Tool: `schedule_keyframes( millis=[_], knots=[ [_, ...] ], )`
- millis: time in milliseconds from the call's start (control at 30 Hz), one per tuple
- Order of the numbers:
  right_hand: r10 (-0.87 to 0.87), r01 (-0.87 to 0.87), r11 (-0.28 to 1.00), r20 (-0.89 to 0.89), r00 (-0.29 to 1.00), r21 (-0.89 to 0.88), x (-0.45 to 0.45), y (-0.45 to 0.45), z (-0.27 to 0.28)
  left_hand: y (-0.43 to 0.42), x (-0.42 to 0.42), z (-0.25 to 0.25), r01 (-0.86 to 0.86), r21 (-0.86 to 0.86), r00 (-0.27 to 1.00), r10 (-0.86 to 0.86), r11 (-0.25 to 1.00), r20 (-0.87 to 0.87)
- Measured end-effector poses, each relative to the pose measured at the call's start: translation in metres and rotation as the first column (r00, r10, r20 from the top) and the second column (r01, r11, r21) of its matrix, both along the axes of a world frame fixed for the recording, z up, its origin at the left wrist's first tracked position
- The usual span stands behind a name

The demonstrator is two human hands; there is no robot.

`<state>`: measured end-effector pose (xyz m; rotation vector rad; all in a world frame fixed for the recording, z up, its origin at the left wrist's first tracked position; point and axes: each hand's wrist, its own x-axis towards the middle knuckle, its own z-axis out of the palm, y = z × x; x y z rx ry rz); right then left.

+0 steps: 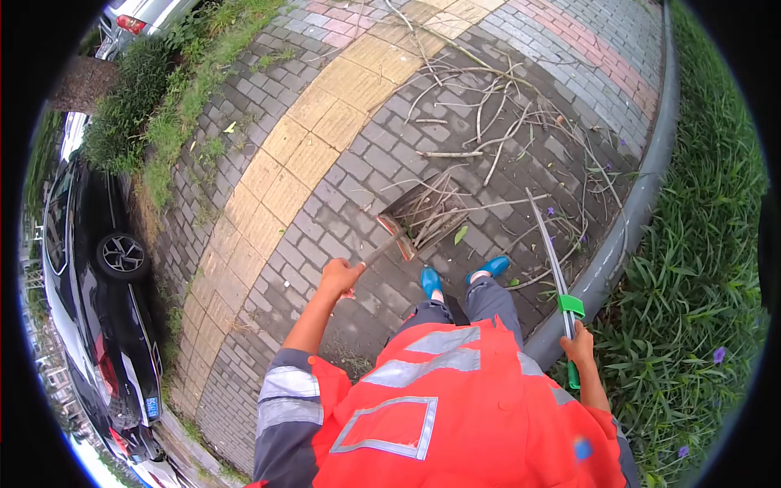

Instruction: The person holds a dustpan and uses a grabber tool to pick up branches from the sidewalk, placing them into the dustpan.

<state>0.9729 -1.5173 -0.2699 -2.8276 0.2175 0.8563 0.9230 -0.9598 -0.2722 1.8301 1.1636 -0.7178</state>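
My left hand (341, 277) is closed round the handle of a dustpan (386, 224), which sits on the paving in front of my feet. Cut sticks (433, 210) and a few leaves fill the pan, some poking out past its edges. In my right hand (578, 345) are long metal litter tongs (547, 231) with a green band and green grip. Their tips point forward, over the paving near the scattered branches (508, 122). Whether the tips touch anything, I cannot tell.
Thin branches spread over the grey bricks ahead and right. A kerb (643, 195) separates the pavement from tall grass (700, 244) with purple flowers. Yellow tactile paving (285, 175) curves along the left. A black car (106, 276) is parked beyond, near shrubs (134, 106).
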Motion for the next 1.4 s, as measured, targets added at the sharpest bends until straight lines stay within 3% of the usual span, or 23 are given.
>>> schedule_keyframes(
  millis=[233,600,733,1033,1100,1167,1300,1367,1400],
  knots=[
    [-0.027,0.017,0.986,-0.058,0.998,-0.164,0.000,0.014,-0.016,-0.020,0.036,0.005,0.074,0.034,0.997,-0.074,0.997,-0.006],
    [-0.212,0.195,0.973,-0.144,0.967,-0.122,-0.026,-0.002,-0.038,-0.035,0.073,0.008,0.208,0.082,0.976,-0.213,0.975,0.055],
    [-0.229,0.210,0.969,-0.158,0.960,-0.129,-0.028,-0.005,-0.047,-0.037,0.079,0.012,0.246,0.068,0.969,-0.247,0.967,0.000],
    [-0.264,0.234,0.957,-0.184,0.947,-0.173,0.006,-0.012,-0.056,-0.037,0.078,0.012,0.156,0.047,0.987,-0.154,0.987,-0.043],
    [-0.227,0.218,0.973,-0.164,0.960,-0.070,0.020,-0.008,-0.042,-0.046,0.082,0.010,0.257,0.108,0.966,-0.257,0.960,-0.018],
    [-0.128,0.134,0.990,-0.131,0.983,0.041,0.048,0.008,-0.033,-0.047,0.094,0.009,0.251,0.102,0.968,-0.250,0.963,-0.023],
    [-0.070,0.094,0.991,-0.232,0.970,0.092,0.103,0.060,-0.016,-0.039,0.108,0.013,0.276,0.094,0.961,-0.272,0.957,-0.052],
    [0.130,-0.116,0.990,-0.213,0.968,0.077,0.117,0.073,-0.014,-0.039,0.113,0.014,0.268,0.079,0.963,-0.265,0.960,-0.041],
    [0.131,-0.118,0.990,-0.228,0.965,0.072,0.121,0.077,-0.014,-0.039,0.113,0.012,0.246,0.068,0.969,-0.245,0.967,-0.029]
  ],
)
